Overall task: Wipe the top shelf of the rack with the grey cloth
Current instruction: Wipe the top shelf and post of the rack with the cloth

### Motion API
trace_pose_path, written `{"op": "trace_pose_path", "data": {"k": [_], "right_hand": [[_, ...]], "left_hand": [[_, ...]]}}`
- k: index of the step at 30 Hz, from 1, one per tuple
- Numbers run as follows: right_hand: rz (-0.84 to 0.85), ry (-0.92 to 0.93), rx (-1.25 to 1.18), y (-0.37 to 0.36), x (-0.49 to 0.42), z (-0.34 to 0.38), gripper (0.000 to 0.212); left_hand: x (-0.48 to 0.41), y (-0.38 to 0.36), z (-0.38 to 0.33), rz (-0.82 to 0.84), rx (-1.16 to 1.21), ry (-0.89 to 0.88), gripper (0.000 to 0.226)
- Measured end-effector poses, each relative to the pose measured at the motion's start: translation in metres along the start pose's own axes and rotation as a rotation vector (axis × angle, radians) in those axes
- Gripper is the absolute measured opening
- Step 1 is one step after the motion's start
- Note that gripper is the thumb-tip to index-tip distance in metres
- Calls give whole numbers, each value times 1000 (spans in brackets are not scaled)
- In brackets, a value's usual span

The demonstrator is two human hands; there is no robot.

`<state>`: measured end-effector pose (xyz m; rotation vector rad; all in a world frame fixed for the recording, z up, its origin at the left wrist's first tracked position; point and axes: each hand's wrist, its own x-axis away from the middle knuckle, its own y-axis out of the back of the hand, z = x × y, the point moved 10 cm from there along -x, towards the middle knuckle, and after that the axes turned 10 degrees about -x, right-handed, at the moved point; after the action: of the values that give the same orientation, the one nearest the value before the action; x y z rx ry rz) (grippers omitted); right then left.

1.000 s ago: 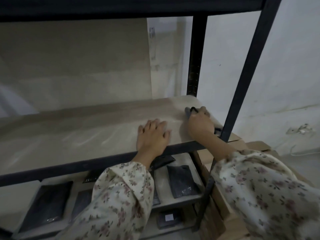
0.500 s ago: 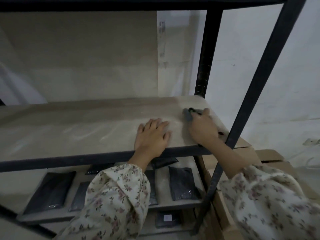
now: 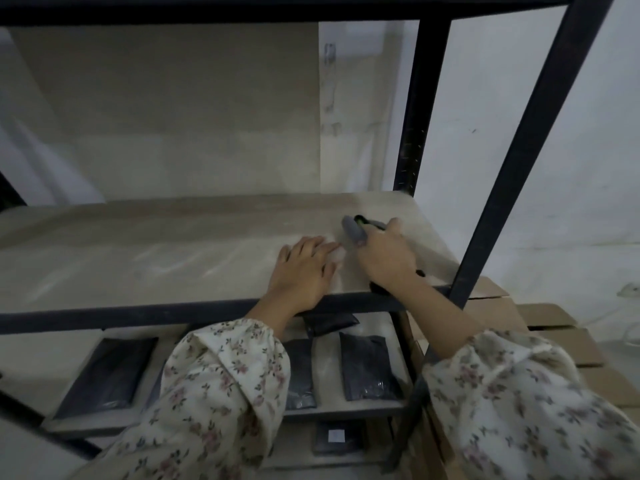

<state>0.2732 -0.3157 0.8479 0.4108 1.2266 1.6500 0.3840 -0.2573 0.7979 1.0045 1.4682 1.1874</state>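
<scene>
Your right hand (image 3: 386,258) is curled around the grey cloth (image 3: 352,233), which sticks out in front of your fingers, on the shelf (image 3: 138,258) near its right end. Your left hand (image 3: 303,271) lies flat just beside it, with straight fingers.

Dark flat packets (image 3: 367,368) lie below; cardboard boxes (image 3: 568,341) stack at right.

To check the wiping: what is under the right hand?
The grey cloth: one end shows beyond the right hand. The rest of it, and the shelf beneath, are covered.
</scene>
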Motion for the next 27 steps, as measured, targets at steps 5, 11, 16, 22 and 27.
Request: {"op": "trace_pose_path", "data": {"k": [5, 11, 16, 22, 27], "right_hand": [[-161, -494, -32, 46, -7, -92, 35], [-3, -91, 144, -11, -18, 0, 40], [-119, -53, 210, 17, -47, -38, 16], [-132, -193, 170, 0, -68, -53, 25], [31, -32, -45, -15, -90, -26, 33]], "left_hand": [[-3, 0, 17, 55, 27, -77, 47], [-33, -1, 35, 66, 39, -76, 51], [-51, -4, 34, 67, 43, -96, 50], [-57, -3, 34, 59, 41, -116, 51], [-66, -7, 34, 82, 32, -124, 52]]}}
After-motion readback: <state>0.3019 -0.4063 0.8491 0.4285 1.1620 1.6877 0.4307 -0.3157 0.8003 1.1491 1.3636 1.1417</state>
